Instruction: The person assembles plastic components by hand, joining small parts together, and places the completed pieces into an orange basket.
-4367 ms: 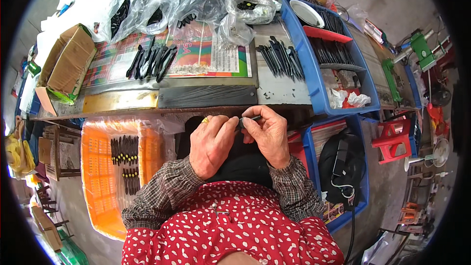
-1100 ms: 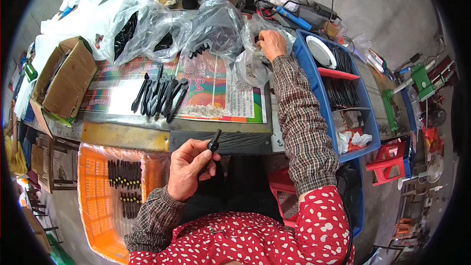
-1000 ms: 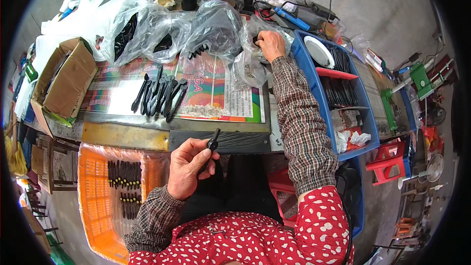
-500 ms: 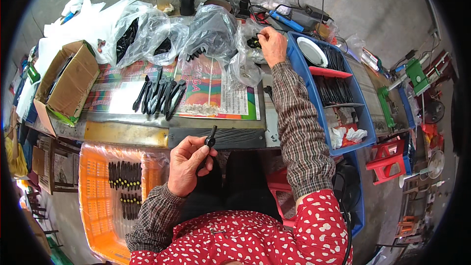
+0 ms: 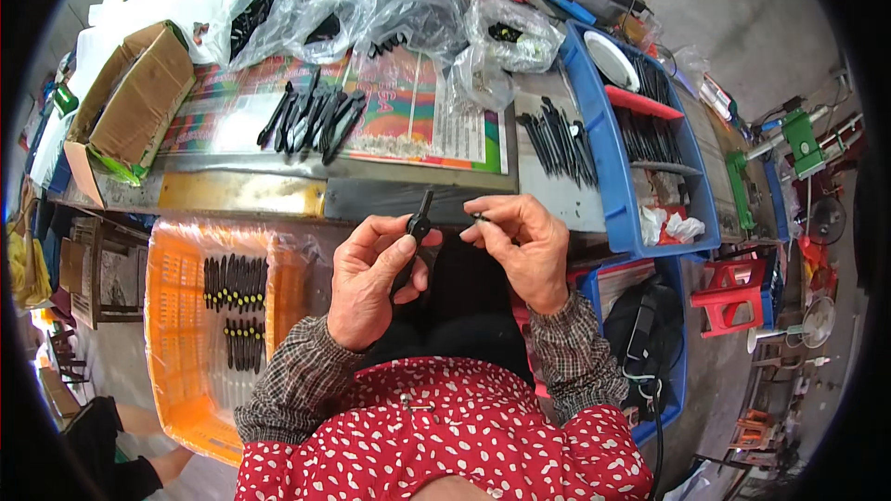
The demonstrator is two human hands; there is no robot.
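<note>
Left hand (image 5: 367, 292) at frame centre pinches my black plastic clip (image 5: 420, 220) upright, pivot exposed; right hand (image 5: 522, 246) beside it grips a small dark part (image 5: 479, 217) in its fingertips, aligned for fitting.

Matt black plastic part (image 5: 420, 223)

Left hand (image 5: 371, 283) pinching slim black plastic part (image 5: 419, 223) upright near worktop (image 5: 278, 193) edge; right hand (image 5: 522, 250) just beside, fingertips closed on a small dark piece (image 5: 479, 218). Similar black parts (image 5: 311, 118) piled on worktop; more rowed in orange crate (image 5: 176, 315) at left.
</note>
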